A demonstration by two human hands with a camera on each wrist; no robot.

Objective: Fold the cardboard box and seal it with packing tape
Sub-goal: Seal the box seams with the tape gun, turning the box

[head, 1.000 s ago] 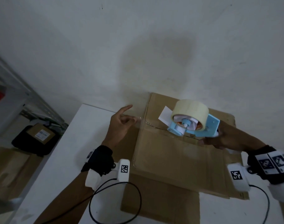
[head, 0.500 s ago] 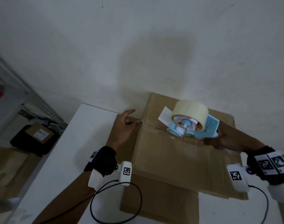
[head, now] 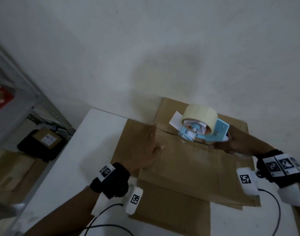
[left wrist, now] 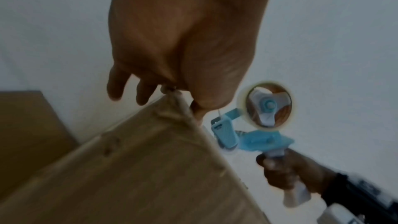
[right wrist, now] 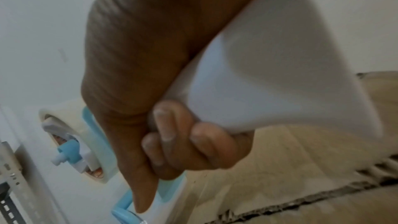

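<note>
The brown cardboard box (head: 188, 167) sits on the white table against the wall, its flaps folded shut with a ragged seam across the top. My left hand (head: 145, 150) lies over the box's top left corner; in the left wrist view its fingers (left wrist: 120, 88) hang straight past the corner (left wrist: 172, 101), where clear tape is crumpled, and the thumb is on the near side. My right hand (head: 231, 145) grips the white handle (right wrist: 269, 74) of the blue tape dispenser (head: 214, 132). The dispenser's front rests on the seam, and its tape roll (head: 198, 114) stands above.
A flat sheet of cardboard (head: 171, 218) lies under the box toward me. The white wall is just behind the box. The table's edge (head: 69, 159) runs along the left. Beyond it stand a metal shelf (head: 26, 99) and a black bag with a carton (head: 41, 143).
My left hand, raised and pinching the tape end beside the corner, has come down onto the box's left corner. The right hand and dispenser have hardly moved.
</note>
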